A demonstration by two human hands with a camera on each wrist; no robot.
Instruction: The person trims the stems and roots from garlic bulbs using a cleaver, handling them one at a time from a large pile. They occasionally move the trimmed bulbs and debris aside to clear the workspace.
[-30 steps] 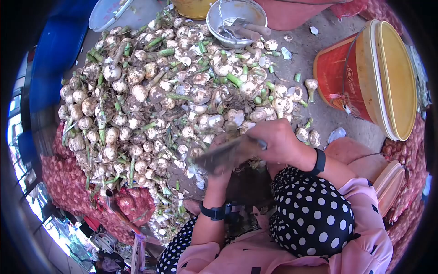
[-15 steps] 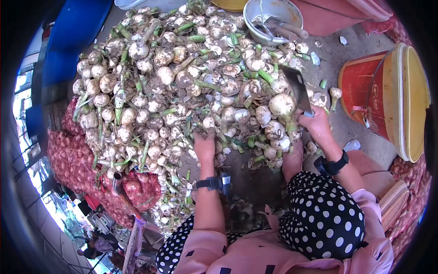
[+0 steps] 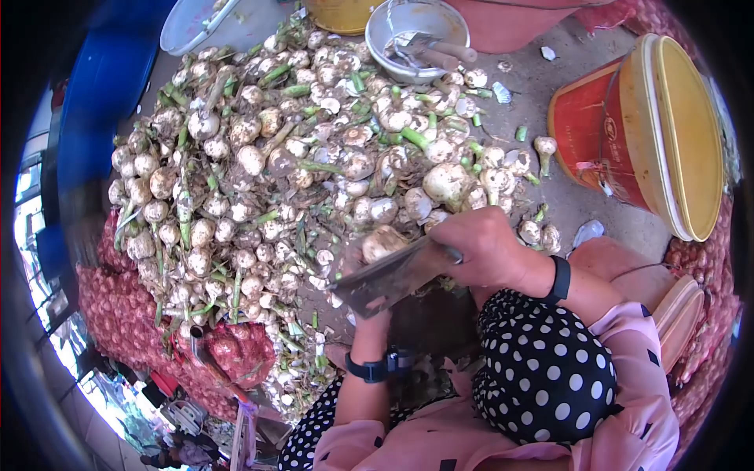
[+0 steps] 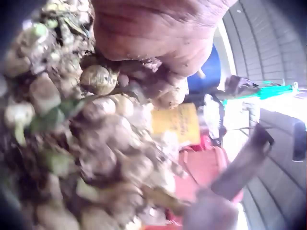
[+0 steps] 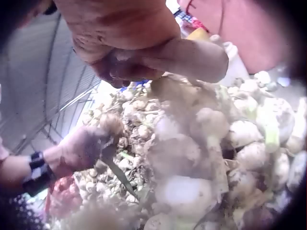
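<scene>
My right hand (image 3: 485, 245) grips a broad-bladed cleaver (image 3: 389, 284), its blade slanting across in front of my left hand (image 3: 353, 261). Held in the left fingers is a dirt-streaked garlic bulb (image 3: 383, 242), partly covered by the blade. The right wrist view shows that bulb (image 5: 111, 125) with a long green stem (image 5: 122, 178) hanging below the left hand. The cleaver's pale handle (image 5: 199, 60) sticks out of the right fist there. Beyond both hands spreads a large heap of garlic bulbs (image 3: 251, 161). A larger bulb (image 3: 445, 183) lies on its near right side.
A red bucket (image 3: 585, 129) with a yellow lid lies tilted at right. Behind the heap stands a white basin (image 3: 378, 35) with handled tools (image 3: 448, 53) in it. Red net sacks of bulbs (image 3: 141, 326) lie at left. A blue container (image 3: 98, 102) is at far left.
Half a second ago my left hand was down at the heap and the cleaver was off to the right beside the large bulb. Both hands have since come together, a bulb now in the left.
</scene>
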